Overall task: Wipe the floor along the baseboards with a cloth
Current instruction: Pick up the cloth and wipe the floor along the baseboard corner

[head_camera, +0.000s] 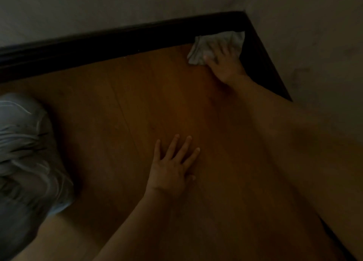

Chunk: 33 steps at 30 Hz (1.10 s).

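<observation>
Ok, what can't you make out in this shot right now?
Head view only:
- Floor under the cloth: covered by the cloth and the right hand.
- Dust or dirt along the baseboard: too dark.
- Baseboard on the right wall: partly hidden behind the right forearm.
- Left hand lies flat; pressure unknowable.

Grey cloth (pixel 216 46), blk baseboard (pixel 117 42)

Bare forearms; pale blue-grey creased shorts (pixel 29 152) worn.

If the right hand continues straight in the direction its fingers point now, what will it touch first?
Most likely the dark baseboard near the corner. The right hand presses the cloth there, fingers pointing at it; the cloth's far edge already seems to reach it.
</observation>
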### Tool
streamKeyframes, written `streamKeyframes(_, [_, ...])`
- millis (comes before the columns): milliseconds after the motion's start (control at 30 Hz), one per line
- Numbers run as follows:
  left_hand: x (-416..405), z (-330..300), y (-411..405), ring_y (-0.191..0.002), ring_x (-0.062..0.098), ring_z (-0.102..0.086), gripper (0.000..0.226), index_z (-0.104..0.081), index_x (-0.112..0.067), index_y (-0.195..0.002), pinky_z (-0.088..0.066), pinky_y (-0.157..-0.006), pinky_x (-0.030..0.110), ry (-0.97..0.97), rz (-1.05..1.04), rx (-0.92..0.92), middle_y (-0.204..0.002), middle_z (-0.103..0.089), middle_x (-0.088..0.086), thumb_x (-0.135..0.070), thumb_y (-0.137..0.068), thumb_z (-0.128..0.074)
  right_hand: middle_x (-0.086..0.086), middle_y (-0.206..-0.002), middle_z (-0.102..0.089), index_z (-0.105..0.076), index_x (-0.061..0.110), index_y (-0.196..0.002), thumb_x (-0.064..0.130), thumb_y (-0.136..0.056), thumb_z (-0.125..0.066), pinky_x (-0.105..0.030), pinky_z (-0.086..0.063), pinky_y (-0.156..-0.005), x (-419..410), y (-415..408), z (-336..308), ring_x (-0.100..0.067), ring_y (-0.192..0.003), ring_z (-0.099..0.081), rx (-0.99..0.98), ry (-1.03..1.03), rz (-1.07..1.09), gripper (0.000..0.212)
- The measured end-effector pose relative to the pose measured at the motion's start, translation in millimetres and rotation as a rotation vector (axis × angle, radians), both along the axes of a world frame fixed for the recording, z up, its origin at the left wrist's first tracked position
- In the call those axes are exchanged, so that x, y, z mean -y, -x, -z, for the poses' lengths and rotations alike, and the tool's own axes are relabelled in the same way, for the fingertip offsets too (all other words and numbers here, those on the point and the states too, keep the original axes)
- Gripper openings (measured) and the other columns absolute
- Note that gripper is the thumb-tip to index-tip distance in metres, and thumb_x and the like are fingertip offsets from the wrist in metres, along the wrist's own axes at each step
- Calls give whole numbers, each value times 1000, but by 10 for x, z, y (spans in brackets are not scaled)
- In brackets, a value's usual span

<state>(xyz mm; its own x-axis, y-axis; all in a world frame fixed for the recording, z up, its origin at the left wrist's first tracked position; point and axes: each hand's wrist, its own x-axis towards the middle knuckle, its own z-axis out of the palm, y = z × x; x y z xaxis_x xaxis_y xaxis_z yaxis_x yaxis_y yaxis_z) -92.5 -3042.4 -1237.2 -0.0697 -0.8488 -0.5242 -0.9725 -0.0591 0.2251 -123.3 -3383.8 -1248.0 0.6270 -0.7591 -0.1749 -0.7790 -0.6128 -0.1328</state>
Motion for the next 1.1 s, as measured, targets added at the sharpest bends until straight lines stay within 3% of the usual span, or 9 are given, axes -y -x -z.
streamKeyframes(67, [-7, 11, -1, -138, 28, 39, 69, 34, -42, -141, 11, -110, 65, 4, 0, -1, -148, 45, -4, -63, -97, -16, -10, -161, -13, -17, 23, -154, 53, -100, -28, -43, -2, -119, -121, -100, -2, -32, -147, -10, 1, 7, 47, 63])
streamKeyframes(200, [-4, 12, 5, -139, 27, 37, 69, 33, -43, -140, 11, -111, 65, 7, -16, 2, -149, 44, -5, -63, -97, -16, -10, -159, -17, -21, 18, -152, 40, -103, -38, -32, 2, -117, -259, -122, 17, -27, -148, -13, 30, -4, -301, 57])
streamKeyframes(333, [-13, 15, 2, -138, 27, 38, 69, 32, -42, -142, 10, -110, 65, 16, -8, -2, -149, 45, -5, -63, -97, -16, -7, -161, -12, -15, 24, -154, 55, -99, -26, -41, -1, -120, -21, -44, 3, -30, -148, -8, -12, -26, 11, 64])
streamKeyframes(467, [1, -15, -23, -137, 27, 39, 69, 32, -42, -142, 11, -111, 65, -9, 5, -15, -147, 46, -4, -63, -97, -15, -7, -160, -16, -18, 22, -153, 55, -99, -28, -38, -1, -119, -215, -93, -11, -25, -148, -9, -21, -49, -299, 65])
streamKeyframes(633, [-13, 17, -6, -139, 27, 37, 69, 32, -42, -142, 10, -110, 65, 15, -3, 10, -149, 44, -5, -64, -97, -16, -14, -159, -19, -23, 20, -152, 61, -93, -22, -42, -4, -120, 152, 151, -42, -32, -147, -14, 8, -38, -51, 72])
streamKeyframes(700, [-11, 19, -4, -139, 27, 37, 69, 32, -42, -142, 12, -110, 65, 10, 2, 4, -149, 44, -5, -63, -97, -16, -13, -158, -20, -25, 22, -151, 58, -96, -26, -45, -4, -119, -89, 311, -30, -33, -146, -15, 31, -63, -11, 66])
streamKeyframes(900, [-1, 9, 13, -140, 27, 35, 69, 32, -41, -142, 12, -111, 65, 18, 0, 32, -150, 43, -5, -63, -97, -15, -12, -158, -22, -25, 18, -152, 52, -100, -24, -37, -1, -117, -1118, 1411, 22, -26, -147, -15, 69, -3, 93, 62])
streamKeyframes(1000, [2, -7, 6, -141, 27, 33, 69, 33, -42, -141, 13, -110, 65, 8, 8, 48, -150, 42, -4, -63, -97, -15, -15, -158, -22, -25, 17, -152, 57, -95, -18, -44, -7, -118, -973, 1161, 77, -30, -146, -17, 64, 4, 135, 70])
streamKeyframes(1100, [-2, -4, 11, -142, 27, 32, 70, 34, -42, -141, 10, -112, 65, 5, 11, 76, -150, 42, -4, -65, -96, -15, -12, -161, -10, -16, 23, -154, 59, -97, -20, -45, -5, -120, -641, 818, 91, -30, -148, -8, 46, -69, 161, 68])
